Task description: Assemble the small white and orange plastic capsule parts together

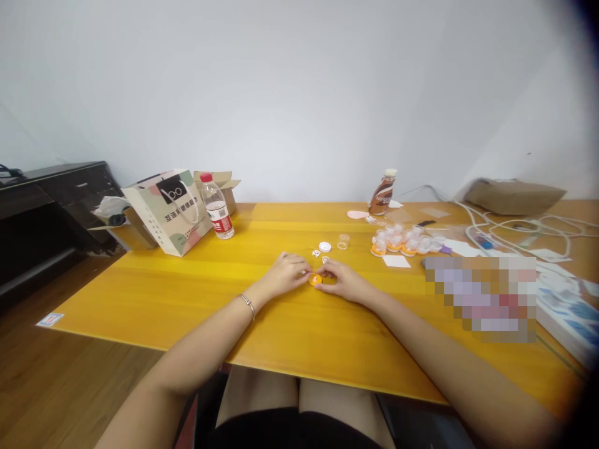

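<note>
A small round orange piece (315,280) with something pale on its top is between my hands, low over the table. The thumb and fingers of my right hand (345,282) close around its right side. From the left, the fingertips of my left hand (286,274) are pinched at its edge. Just beyond lie two small white pieces with dark dots, one nearer the left (316,253) and one by my right fingers (326,259). Behind them are a white round disc (325,247) and a clear plastic cup or ring (343,242).
At left stand a paper bag (173,215), a water bottle (218,212) and cardboard boxes. A brown drink bottle (382,193) stands at the back. Several clear-and-orange pieces (402,240), paper, white cables (505,234) and a blurred-out item (486,299) crowd the right.
</note>
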Available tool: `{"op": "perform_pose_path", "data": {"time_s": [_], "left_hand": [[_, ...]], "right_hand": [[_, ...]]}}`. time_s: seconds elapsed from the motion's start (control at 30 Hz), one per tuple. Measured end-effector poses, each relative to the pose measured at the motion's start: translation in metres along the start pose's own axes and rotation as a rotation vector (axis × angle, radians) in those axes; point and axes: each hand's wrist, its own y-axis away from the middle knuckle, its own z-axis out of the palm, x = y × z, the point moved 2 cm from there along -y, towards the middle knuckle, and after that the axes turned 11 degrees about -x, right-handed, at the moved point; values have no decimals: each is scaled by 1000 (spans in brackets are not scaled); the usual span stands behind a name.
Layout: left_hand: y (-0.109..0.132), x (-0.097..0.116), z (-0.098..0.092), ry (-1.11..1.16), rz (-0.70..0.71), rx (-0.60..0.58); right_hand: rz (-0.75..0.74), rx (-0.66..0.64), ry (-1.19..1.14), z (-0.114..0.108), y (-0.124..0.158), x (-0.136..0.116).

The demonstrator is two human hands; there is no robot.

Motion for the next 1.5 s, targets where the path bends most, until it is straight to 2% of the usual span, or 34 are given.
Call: {"op": "perform_pose_path", "data": {"time_s": [0.13, 0.67, 0.83, 0.93, 1.03, 1.23, 1.5], "left_hand": [[-2, 9, 3, -6, 0, -31], [-1, 8, 7, -61, 73, -68], [-1, 7, 6, -102, 80, -78], [-1, 8, 5, -95, 61, -88], [-1, 8, 5, -7, 39, -79], [-1, 3, 6, 351, 55, -60], [0, 2, 6, 424, 29, -61]], "right_hand": [[-9, 22, -2, 0, 0, -1], [-10, 16, 16, -1, 0, -1], [-17, 122, -6, 0, -1, 3], [-15, 129, -59, 1, -1, 3], [-3, 103, -68, 1, -1, 3], [22, 99, -53, 0, 2, 4], [58, 105, 5, 0, 3, 4]]}}
